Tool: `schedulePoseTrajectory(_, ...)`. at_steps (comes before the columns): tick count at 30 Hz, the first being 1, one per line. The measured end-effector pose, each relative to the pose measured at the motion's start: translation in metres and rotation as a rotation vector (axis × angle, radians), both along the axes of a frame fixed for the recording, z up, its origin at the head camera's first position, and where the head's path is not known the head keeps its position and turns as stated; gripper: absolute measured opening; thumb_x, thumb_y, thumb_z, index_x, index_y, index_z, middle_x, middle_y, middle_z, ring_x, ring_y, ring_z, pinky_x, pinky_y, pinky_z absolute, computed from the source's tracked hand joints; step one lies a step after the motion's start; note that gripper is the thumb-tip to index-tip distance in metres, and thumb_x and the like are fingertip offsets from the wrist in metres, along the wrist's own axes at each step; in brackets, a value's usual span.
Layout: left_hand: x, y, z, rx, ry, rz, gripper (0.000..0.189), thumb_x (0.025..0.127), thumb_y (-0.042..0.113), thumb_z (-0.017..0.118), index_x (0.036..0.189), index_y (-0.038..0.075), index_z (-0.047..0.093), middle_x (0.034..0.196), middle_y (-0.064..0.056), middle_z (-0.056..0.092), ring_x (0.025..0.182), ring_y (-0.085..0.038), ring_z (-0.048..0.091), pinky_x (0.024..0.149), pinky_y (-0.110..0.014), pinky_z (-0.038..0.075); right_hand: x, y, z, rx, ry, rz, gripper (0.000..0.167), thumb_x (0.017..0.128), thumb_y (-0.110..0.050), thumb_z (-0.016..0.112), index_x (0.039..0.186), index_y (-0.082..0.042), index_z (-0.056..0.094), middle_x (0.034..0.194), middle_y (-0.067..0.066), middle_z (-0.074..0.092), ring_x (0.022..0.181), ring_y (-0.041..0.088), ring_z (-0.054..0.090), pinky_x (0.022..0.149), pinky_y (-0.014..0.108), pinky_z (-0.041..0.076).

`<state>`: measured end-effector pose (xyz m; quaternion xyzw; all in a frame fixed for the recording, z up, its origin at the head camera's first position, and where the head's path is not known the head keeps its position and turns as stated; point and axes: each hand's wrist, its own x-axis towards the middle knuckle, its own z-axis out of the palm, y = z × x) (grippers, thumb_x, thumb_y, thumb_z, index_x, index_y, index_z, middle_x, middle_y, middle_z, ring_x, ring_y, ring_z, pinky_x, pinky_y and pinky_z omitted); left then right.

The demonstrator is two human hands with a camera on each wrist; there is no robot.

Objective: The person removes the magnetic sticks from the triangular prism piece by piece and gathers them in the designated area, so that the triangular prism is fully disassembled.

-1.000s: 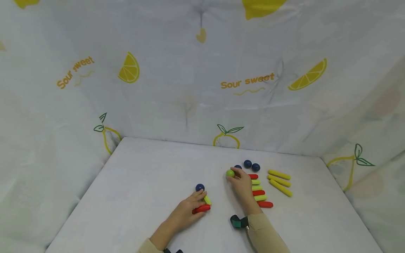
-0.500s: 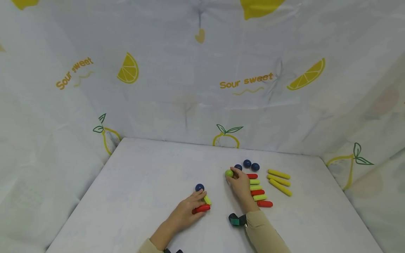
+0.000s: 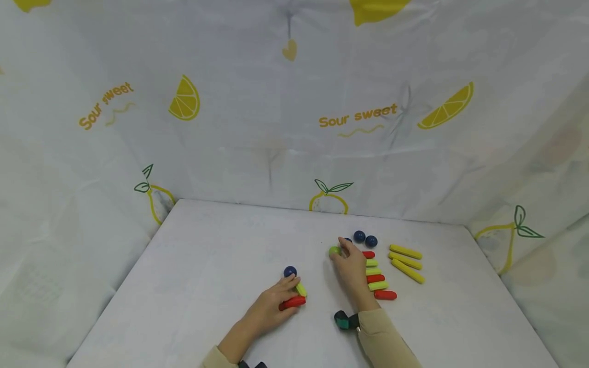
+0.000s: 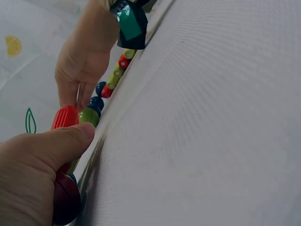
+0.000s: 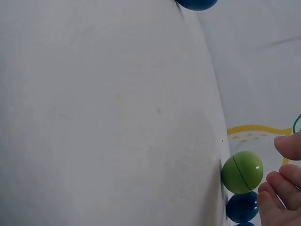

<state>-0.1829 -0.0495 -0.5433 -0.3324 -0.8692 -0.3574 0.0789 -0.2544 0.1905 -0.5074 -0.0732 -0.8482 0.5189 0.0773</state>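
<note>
My left hand [image 3: 269, 307] holds a short red rod [image 3: 292, 302] between thumb and fingers. Its fingertips lie over a yellow-green rod [image 3: 301, 290], close by a blue ball [image 3: 290, 271]. The left wrist view shows the thumb pressing on the ribbed red rod [image 4: 66, 117]; a dark rounded piece [image 4: 67, 200] is partly hidden below it. Farther right, my right hand [image 3: 352, 268] is beside a green ball [image 3: 334, 250] on the table. In the right wrist view, its fingers are spread slightly apart from the green ball [image 5: 242, 172].
Blue balls [image 3: 359, 236] sit behind the right hand. A column of red and yellow-green rods [image 3: 378, 286] lies beside that hand, partly covered by it. Longer yellow rods [image 3: 407, 271] are at the right. A white printed curtain [image 3: 257, 128] rises behind the white table [image 3: 207, 245].
The right hand's fingers have opened and drawn slightly back from the green ball, which stays in about the same spot. The left hand has hardly moved.
</note>
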Motion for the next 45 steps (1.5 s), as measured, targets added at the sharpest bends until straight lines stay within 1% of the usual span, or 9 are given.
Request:
schedulePoseTrajectory(5, 0.000, 0.000, -0.001, -0.001, 0.023, 0.001, 0.031, 0.082, 0.020, 0.075, 0.110, 0.009, 0.070, 0.139, -0.004, 0.052, 0.133, -0.022, 0.044, 0.105, -0.042, 0.042, 0.013, -0.006, 0.013, -0.059, -0.009, 0.049, 0.043, 0.088, -0.011, 0.065, 0.130, -0.004, 0.055, 0.132, 0.015, 0.057, 0.123, 0.028, 0.054, 0.104, 0.041, 0.045)
schedulePoseTrajectory(8, 0.000, 0.000, 0.001, -0.008, 0.040, 0.008, 0.034, 0.080, 0.021, 0.076, 0.111, 0.007, 0.070, 0.139, -0.005, 0.052, 0.133, -0.023, 0.045, 0.105, -0.042, 0.043, 0.025, -0.014, 0.016, -0.108, -0.071, 0.175, 0.039, 0.089, -0.011, 0.065, 0.126, -0.003, 0.057, 0.127, 0.016, 0.060, 0.117, 0.028, 0.058, 0.098, 0.040, 0.050)
schedulePoseTrajectory(13, 0.001, -0.001, 0.004, -0.011, 0.040, 0.007, 0.037, 0.079, 0.022, 0.077, 0.111, 0.007, 0.069, 0.140, -0.006, 0.052, 0.133, -0.023, 0.044, 0.106, -0.041, 0.043, 0.044, -0.030, 0.012, -0.126, -0.175, 0.395, 0.036, 0.089, -0.011, 0.064, 0.123, 0.002, 0.058, 0.122, 0.019, 0.062, 0.111, 0.031, 0.061, 0.092, 0.040, 0.054)
schedulePoseTrajectory(20, 0.002, -0.002, 0.004, -0.019, -0.011, 0.015, 0.033, 0.080, 0.022, 0.076, 0.110, 0.010, 0.068, 0.143, -0.004, 0.048, 0.137, -0.022, 0.039, 0.107, -0.043, 0.041, 0.055, -0.044, 0.007, -0.110, -0.229, 0.553, 0.040, 0.089, -0.014, 0.065, 0.123, 0.005, 0.056, 0.118, 0.020, 0.064, 0.106, 0.030, 0.063, 0.088, 0.037, 0.056)
schedulePoseTrajectory(23, 0.001, -0.002, 0.003, -0.012, -0.012, 0.013, 0.034, 0.080, 0.021, 0.076, 0.111, 0.011, 0.067, 0.144, -0.005, 0.048, 0.137, -0.023, 0.038, 0.107, -0.043, 0.042, 0.055, -0.046, 0.003, -0.131, -0.229, 0.560, 0.042, 0.088, -0.012, 0.064, 0.124, 0.006, 0.055, 0.117, 0.020, 0.063, 0.103, 0.027, 0.064, 0.086, 0.033, 0.057)
schedulePoseTrajectory(29, 0.000, -0.002, 0.005, -0.008, -0.003, 0.033, 0.043, 0.079, 0.022, 0.078, 0.117, 0.011, 0.062, 0.146, -0.008, 0.044, 0.139, -0.026, 0.035, 0.108, -0.045, 0.040, 0.055, -0.049, -0.002, -0.156, -0.221, 0.507, 0.039, 0.087, -0.009, 0.063, 0.123, 0.005, 0.057, 0.115, 0.018, 0.065, 0.101, 0.025, 0.065, 0.084, 0.032, 0.057)
schedulePoseTrajectory(37, 0.000, -0.001, 0.007, -0.048, -0.071, 0.075, 0.067, 0.079, 0.025, 0.078, 0.135, 0.006, 0.048, 0.153, -0.006, 0.033, 0.141, -0.024, 0.031, 0.109, -0.042, 0.038, 0.056, -0.047, -0.004, -0.031, -0.175, 0.466, 0.033, 0.088, -0.009, 0.061, 0.120, -0.003, 0.062, 0.118, 0.014, 0.065, 0.108, 0.028, 0.061, 0.093, 0.043, 0.053)
schedulePoseTrajectory(42, -0.001, -0.001, 0.005, -0.039, -0.102, 0.075, 0.079, 0.079, 0.024, 0.078, 0.144, 0.006, 0.037, 0.154, -0.005, 0.031, 0.141, -0.024, 0.031, 0.110, -0.042, 0.037, 0.057, -0.042, -0.001, 0.029, -0.139, 0.478, 0.034, 0.087, -0.008, 0.062, 0.121, -0.006, 0.063, 0.117, 0.010, 0.065, 0.104, 0.024, 0.060, 0.089, 0.038, 0.054)
schedulePoseTrajectory(45, -0.002, -0.002, 0.003, -0.035, -0.111, 0.084, 0.082, 0.079, 0.026, 0.078, 0.146, 0.008, 0.034, 0.155, -0.004, 0.030, 0.141, -0.023, 0.031, 0.110, -0.043, 0.037, 0.056, -0.039, 0.000, 0.014, -0.132, 0.500, 0.029, 0.088, -0.010, 0.062, 0.117, -0.007, 0.066, 0.116, 0.009, 0.066, 0.104, 0.022, 0.059, 0.088, 0.034, 0.053)
